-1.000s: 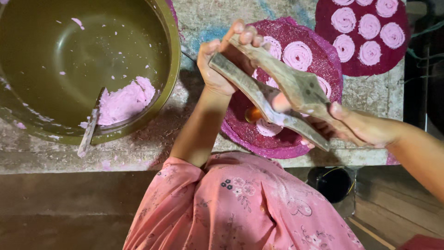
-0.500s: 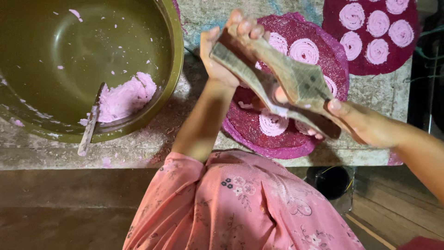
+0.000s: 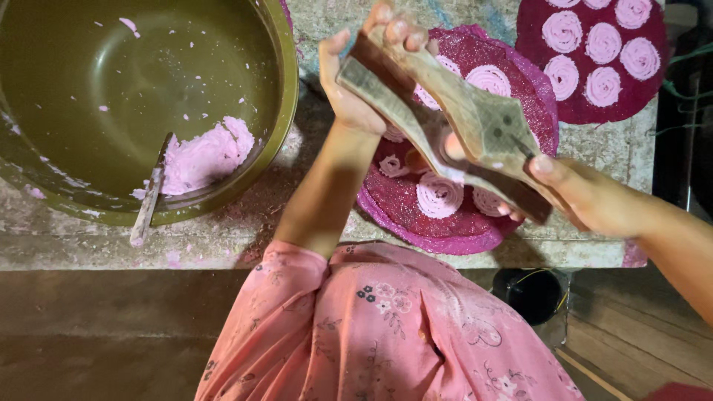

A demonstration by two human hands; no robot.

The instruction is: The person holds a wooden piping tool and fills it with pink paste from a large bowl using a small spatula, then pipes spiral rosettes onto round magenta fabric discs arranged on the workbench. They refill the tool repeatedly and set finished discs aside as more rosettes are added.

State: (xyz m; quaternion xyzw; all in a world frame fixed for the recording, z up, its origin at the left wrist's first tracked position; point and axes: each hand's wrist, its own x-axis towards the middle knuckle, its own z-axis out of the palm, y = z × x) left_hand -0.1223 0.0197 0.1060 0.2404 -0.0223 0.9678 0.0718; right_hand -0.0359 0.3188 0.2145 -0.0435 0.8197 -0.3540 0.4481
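both hands [image 3: 356,89] [image 3: 587,197] grip the wooden press [image 3: 453,126] over a half-covered mat [image 3: 445,215], with pink dough [image 3: 204,156] left in the bowl [image 3: 286,89].

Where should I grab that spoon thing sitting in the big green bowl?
Grab the spoon by its bare handle end, which sticks out over the bowl's rim. Come from the near side, probably; its other end is buried in sticky pink dough.
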